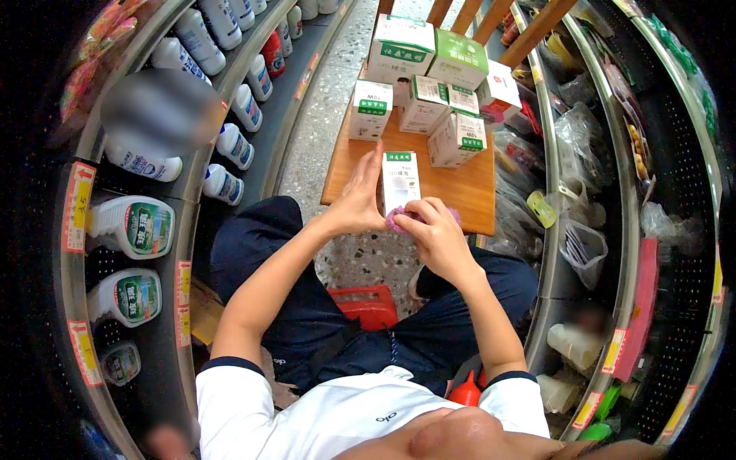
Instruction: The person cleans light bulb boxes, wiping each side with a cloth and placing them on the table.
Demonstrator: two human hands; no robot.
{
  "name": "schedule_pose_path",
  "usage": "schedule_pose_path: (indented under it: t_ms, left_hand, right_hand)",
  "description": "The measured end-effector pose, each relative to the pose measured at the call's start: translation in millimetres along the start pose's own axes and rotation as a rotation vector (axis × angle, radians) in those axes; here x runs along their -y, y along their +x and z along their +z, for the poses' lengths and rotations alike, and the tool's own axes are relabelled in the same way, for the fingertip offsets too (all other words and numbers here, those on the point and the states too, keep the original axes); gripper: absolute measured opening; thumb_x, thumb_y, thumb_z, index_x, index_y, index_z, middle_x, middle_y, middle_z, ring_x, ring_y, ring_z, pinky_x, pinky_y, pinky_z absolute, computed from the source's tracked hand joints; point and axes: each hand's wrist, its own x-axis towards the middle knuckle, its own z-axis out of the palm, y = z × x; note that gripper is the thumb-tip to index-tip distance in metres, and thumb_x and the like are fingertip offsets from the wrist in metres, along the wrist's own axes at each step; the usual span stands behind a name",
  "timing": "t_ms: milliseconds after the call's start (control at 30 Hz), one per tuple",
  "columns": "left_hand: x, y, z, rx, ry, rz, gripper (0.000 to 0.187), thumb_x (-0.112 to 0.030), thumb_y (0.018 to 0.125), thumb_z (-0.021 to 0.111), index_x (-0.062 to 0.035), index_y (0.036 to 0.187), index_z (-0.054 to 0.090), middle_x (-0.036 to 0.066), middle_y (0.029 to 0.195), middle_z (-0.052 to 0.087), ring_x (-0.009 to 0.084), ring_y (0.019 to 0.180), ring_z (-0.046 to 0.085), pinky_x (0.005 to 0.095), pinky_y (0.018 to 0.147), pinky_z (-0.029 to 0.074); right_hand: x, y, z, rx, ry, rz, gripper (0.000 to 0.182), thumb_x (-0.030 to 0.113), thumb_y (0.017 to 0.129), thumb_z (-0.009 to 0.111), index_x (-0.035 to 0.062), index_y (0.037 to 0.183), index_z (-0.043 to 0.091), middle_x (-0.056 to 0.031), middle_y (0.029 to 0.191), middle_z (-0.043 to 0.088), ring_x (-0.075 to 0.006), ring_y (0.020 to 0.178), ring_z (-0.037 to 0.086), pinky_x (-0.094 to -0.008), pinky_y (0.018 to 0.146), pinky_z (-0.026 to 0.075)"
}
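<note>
A white and green LED bulb box (400, 178) sits at the near edge of a wooden stool or bench (349, 172). My left hand (359, 198) lies along the box's left side, fingers stretched out straight and thumb at its lower corner. Bunched under the fingers of my right hand (439, 234) is a pink-purple cloth (397, 220), pressed to the box's near end. Part of the cloth is hidden by that hand. Just beyond stand a small bulb box (371, 111) and another bulb box marked 10W (458, 139).
Larger green and white boxes (460, 57) stand farther back on the wood. Shelves flank me closely: spray bottles (138, 226) and white bottles (235, 146) on the left, bagged goods (575, 138) on the right. A red plastic object (364, 305) is between my legs.
</note>
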Motion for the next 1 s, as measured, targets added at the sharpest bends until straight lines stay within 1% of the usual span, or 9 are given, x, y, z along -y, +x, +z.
schedule_pose_path:
  t_ms: [100,133,233,300,400,500,533,667,1000]
  left_hand:
    - [-3,-1,-1,0.012,0.043,-0.038,0.147,-0.035,0.055,0.093,-0.0037,0.158,-0.007,0.03,0.15,0.027,0.0462,0.141,0.03,0.0484,0.117,0.028]
    - [-2,-1,-1,0.008,0.028,-0.028,0.147,-0.035,0.054,0.093,-0.0038,0.158,-0.007,0.03,0.15,0.027,0.0462,0.141,0.03,0.0484,0.117,0.028]
    - [0,0,1,-0.001,-0.008,-0.01,0.148,-0.035,0.053,0.094,-0.004,0.158,-0.007,0.03,0.15,0.027,0.0463,0.14,0.031,0.0486,0.117,0.028]
    - [0,0,1,-0.004,-0.013,-0.015,0.148,-0.034,0.053,0.094,-0.0041,0.158,-0.007,0.03,0.15,0.027,0.0464,0.14,0.031,0.0488,0.117,0.029]
    - [1,-1,0,0.013,-0.022,-0.022,0.146,-0.033,0.053,0.094,0.0029,0.156,-0.003,0.03,0.153,0.025,0.0441,0.143,0.029,0.0472,0.118,0.027]
    - [2,-1,0,0.002,-0.011,-0.011,0.145,-0.032,0.053,0.093,0.0028,0.156,-0.003,0.029,0.152,0.027,0.0444,0.142,0.03,0.0472,0.117,0.029]
    - [1,-1,-1,0.004,-0.011,-0.011,0.145,-0.032,0.053,0.093,0.0025,0.156,-0.004,0.029,0.15,0.028,0.0446,0.141,0.031,0.0476,0.117,0.029]
    - [-1,-1,-3,0.025,-0.012,-0.042,0.146,-0.031,0.054,0.093,0.0017,0.156,-0.006,0.029,0.15,0.029,0.0442,0.141,0.032,0.0474,0.117,0.029]
    - [0,-3,1,0.008,-0.043,-0.048,0.15,-0.031,0.053,0.094,0.0013,0.155,-0.011,0.029,0.152,0.025,0.0436,0.142,0.031,0.047,0.118,0.028]
  right_hand:
    - [1,-4,-18,0.088,0.008,-0.008,0.046,-0.004,0.069,0.066,0.0088,0.113,0.067,-0.0084,0.116,0.06,-0.0321,0.11,0.055,-0.0435,0.092,0.049]
    - [-2,-6,-22,0.116,0.017,0.011,0.047,-0.005,0.069,0.066,0.0087,0.114,0.067,-0.0091,0.116,0.06,-0.0324,0.111,0.055,-0.0433,0.093,0.048]
    - [-8,-3,-21,-0.04,0.028,0.067,0.047,-0.005,0.069,0.066,0.0088,0.114,0.066,-0.0097,0.117,0.06,-0.0323,0.112,0.054,-0.0432,0.093,0.048]
    - [-6,3,-17,-0.032,0.006,0.032,0.047,-0.007,0.069,0.064,0.0093,0.114,0.066,-0.0099,0.117,0.059,-0.0328,0.114,0.053,-0.0433,0.093,0.048]
    - [-4,16,-4,0.026,-0.029,-0.037,0.045,-0.005,0.07,0.064,0.0089,0.113,0.066,-0.0099,0.117,0.059,-0.0335,0.114,0.053,-0.0437,0.093,0.048]
    - [-8,31,1,-0.021,-0.048,-0.022,0.042,-0.002,0.071,0.065,0.0084,0.111,0.067,-0.0104,0.117,0.059,-0.0334,0.114,0.053,-0.0436,0.092,0.048]
    - [-13,34,7,-0.052,-0.095,-0.029,0.036,0.002,0.074,0.064,0.0084,0.11,0.067,-0.0104,0.116,0.059,-0.0331,0.113,0.054,-0.0433,0.09,0.049]
    - [-24,53,15,-0.124,-0.13,-0.023,0.029,0.01,0.08,0.061,0.0093,0.108,0.069,-0.0102,0.115,0.061,-0.0328,0.112,0.055,-0.0433,0.089,0.049]
    - [-38,80,26,-0.192,-0.25,0.069,0.031,0.011,0.082,0.06,0.0115,0.112,0.07,-0.0101,0.118,0.06,-0.0324,0.113,0.055,-0.0448,0.091,0.051]
